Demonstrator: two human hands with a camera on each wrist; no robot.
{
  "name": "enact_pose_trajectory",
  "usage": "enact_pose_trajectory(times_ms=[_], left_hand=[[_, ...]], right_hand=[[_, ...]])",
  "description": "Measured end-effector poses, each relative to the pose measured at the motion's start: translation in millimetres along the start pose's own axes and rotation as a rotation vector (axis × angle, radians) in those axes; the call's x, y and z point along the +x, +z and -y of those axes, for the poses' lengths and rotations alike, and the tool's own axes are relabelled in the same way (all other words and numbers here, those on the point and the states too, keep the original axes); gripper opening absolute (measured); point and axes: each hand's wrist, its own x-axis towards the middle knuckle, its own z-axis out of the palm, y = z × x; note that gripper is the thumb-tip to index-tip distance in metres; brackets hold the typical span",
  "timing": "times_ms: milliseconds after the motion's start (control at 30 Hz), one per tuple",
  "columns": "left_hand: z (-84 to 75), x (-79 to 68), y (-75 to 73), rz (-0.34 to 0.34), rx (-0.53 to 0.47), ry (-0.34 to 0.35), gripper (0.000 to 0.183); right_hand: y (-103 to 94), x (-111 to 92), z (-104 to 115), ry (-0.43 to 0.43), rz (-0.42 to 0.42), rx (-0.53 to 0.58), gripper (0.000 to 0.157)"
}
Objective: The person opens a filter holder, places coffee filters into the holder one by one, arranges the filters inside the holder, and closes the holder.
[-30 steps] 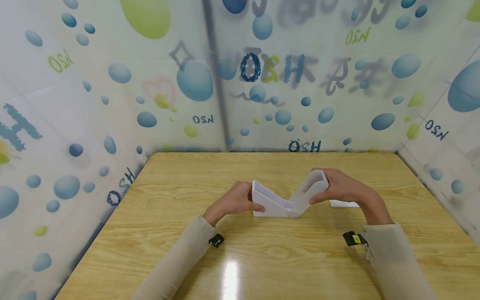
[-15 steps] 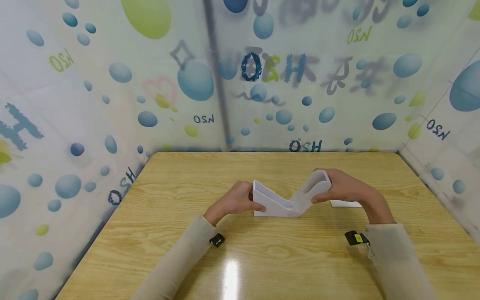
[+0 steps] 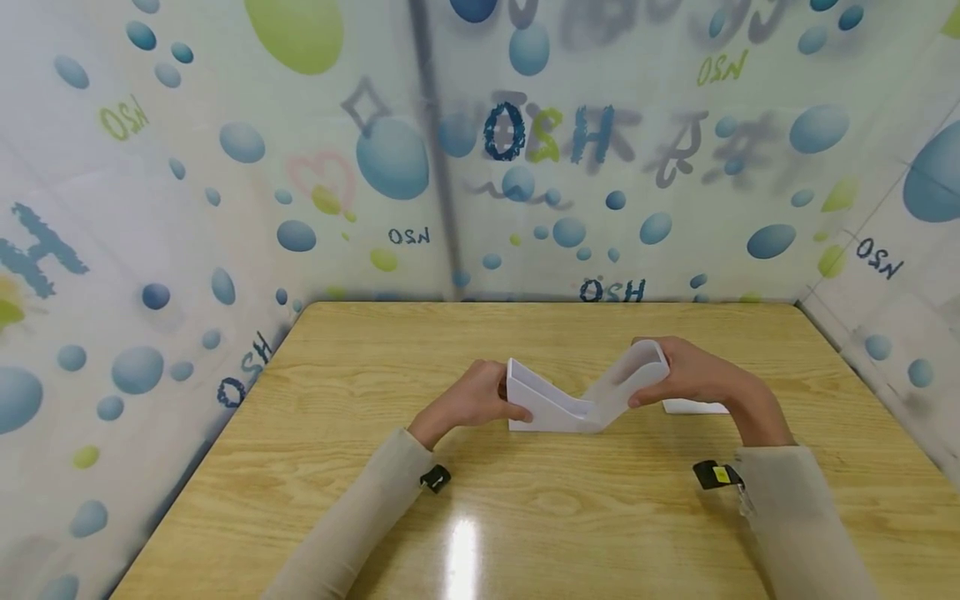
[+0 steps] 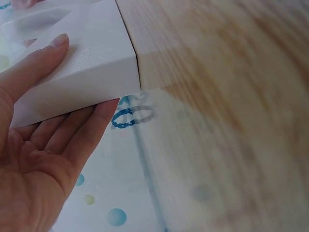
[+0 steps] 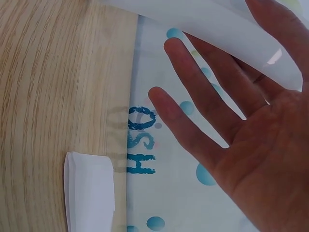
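A white wedge-shaped box [image 3: 547, 408] with an open, sloping top stands on the wooden table. My left hand [image 3: 480, 396] grips its tall left end, the thumb on the near face and the fingers behind it. In the left wrist view the thumb lies flat along the white box [image 4: 96, 53]. From the box's low right end a translucent white plastic piece [image 3: 618, 387] slants up to the right, open at its raised end. My right hand [image 3: 686, 371] holds that end between thumb and fingers. Two of its fingers stick out spread in the right wrist view, beside the translucent piece [image 5: 227, 36].
A folded stack of white paper [image 5: 89, 193] lies on the table behind my right wrist, partly hidden by it in the head view. The wooden table [image 3: 562, 517] meets a white wall sheet [image 3: 525, 225] printed with blue and green drops at its back edge.
My right hand has shifted slightly to the right with the raised end of the translucent piece, which leans a little lower. The left hand and the white box stay almost still.
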Motion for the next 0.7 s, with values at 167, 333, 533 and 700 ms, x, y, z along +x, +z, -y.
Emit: enact_pose_trajectory(times_ms=[167,333,533,700], left_hand=[[0.9,0.5,0.4,-0.003,0.003,0.001,0.033],[0.6,0.7,0.5,-0.004,0.004,-0.004,0.033],[1.2,0.6,0.7,-0.003,0.001,-0.012,0.034],[1.8,0.8,0.7,-0.004,0.005,-0.018,0.033]], right_hand=[[-0.8,-0.8,-1.3,-0.002,0.002,0.021,0.048],[-1.5,-1.2,-3.4,-0.011,0.013,0.033,0.046],[-1.3,-2.3,-6.7,-0.026,0.023,0.023,0.042],[-1.6,-2.7,-8.5,-0.047,0.031,0.036,0.039]])
